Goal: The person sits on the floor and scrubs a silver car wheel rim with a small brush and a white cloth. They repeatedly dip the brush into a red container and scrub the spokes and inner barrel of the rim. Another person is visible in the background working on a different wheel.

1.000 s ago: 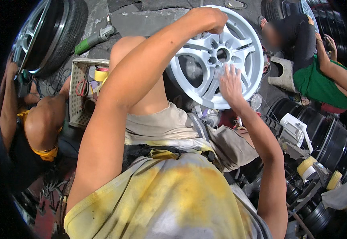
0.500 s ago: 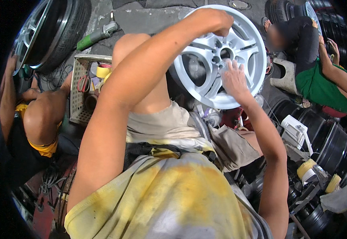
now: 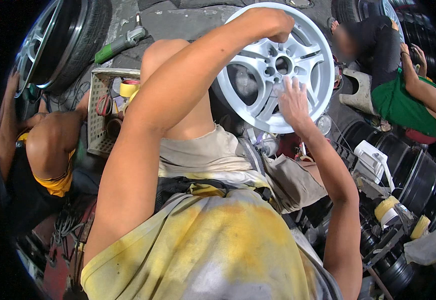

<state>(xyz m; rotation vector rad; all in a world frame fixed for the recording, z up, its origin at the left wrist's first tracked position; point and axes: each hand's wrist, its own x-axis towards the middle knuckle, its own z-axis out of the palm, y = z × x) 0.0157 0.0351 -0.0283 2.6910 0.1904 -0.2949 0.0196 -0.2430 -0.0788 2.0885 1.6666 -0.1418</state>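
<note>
A pale silver-grey alloy wheel (image 3: 323, 65) leans tilted in front of my knees, its spokes and centre hole facing me. My left hand (image 3: 279, 26) is at the upper part of the wheel, fingers curled down at a spoke; whatever they grip is hidden behind the hand. Lower on the face, my right hand (image 3: 294, 102) lies with fingers spread over a spoke just below the centre hole. Whitish dust coats its fingers.
At left stand a plastic crate (image 3: 94, 110) with tape and scissors, and a green angle grinder (image 3: 120, 46). Another person handles a tyred wheel (image 3: 73, 45) there. At right sits a person in a green shirt (image 3: 400, 105), near stacked black rims (image 3: 413, 175).
My right hand has slid slightly lower on the wheel face, away from the centre hole. My left hand stays at the upper spoke. The view has shifted a little.
</note>
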